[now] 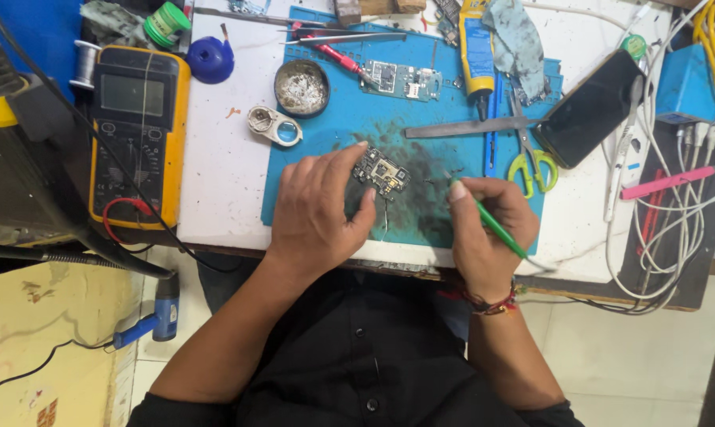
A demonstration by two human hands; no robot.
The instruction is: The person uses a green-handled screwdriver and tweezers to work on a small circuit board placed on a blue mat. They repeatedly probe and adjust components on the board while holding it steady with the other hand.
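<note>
A small dark circuit board (382,171) lies on a stained blue work mat (349,111). My left hand (319,209) pinches the board's left end between forefinger and thumb and holds it down. My right hand (488,233) grips a thin green-handled tool (496,228) like a pen; its tip points up and left, a short way right of the board. A red thread bracelet circles my right wrist.
A yellow multimeter (138,119) lies at left. On the mat: a second board (401,80), a round tin (301,88), a loupe (273,125), a metal file (460,127), green-handled scissors (531,162), a yellow tube (476,51). A black phone (590,107) and white cables (658,237) at right.
</note>
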